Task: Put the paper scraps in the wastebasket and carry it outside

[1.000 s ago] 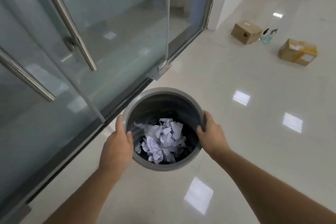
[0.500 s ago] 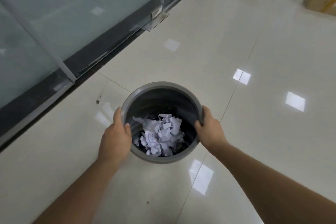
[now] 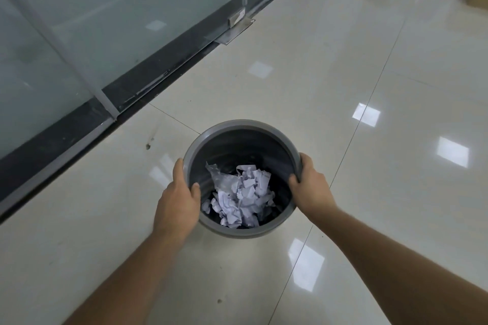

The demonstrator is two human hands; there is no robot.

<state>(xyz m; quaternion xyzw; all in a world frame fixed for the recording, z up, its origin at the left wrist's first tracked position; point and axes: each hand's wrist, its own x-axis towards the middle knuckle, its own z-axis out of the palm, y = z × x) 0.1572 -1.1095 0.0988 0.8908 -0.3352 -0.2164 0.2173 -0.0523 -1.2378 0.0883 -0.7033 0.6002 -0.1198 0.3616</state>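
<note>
Both hands point(image 3: 177, 199) on wastebasket point(image 3: 239, 124) rim

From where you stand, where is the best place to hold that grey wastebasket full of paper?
By the rim of the wastebasket, at opposite sides, coming from above. It stands upright, round and open-topped, so the lip gives purchase. The left hand and right hand grip it this way, thumbs inside, fingers outside, clear of the paper scraps.
</note>
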